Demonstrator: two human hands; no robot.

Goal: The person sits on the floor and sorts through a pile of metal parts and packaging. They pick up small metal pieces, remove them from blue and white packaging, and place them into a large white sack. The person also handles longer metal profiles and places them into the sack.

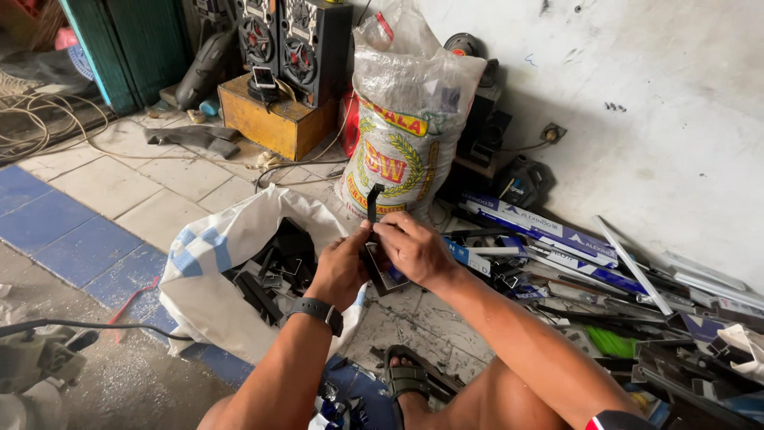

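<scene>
Both my hands meet over the floor in the middle of the view. My left hand [341, 267], with a dark watch on its wrist, and my right hand [414, 248] pinch a thin black strip [373, 201] that curves upward between the fingertips. Under the hands a small dark rectangular frame piece [384, 280] is partly hidden; which hand holds it I cannot tell. Just left of the hands lies an open white and blue sack [208, 275] with several black parts inside.
A tall printed sack [402, 131] stands against the white wall behind the hands. Long aluminium profiles and scrap [573, 255] pile on the right. Black speakers on a yellow box [274, 119] sit at the back. My sandalled foot [407, 381] rests below. A machine [36, 366] is bottom left.
</scene>
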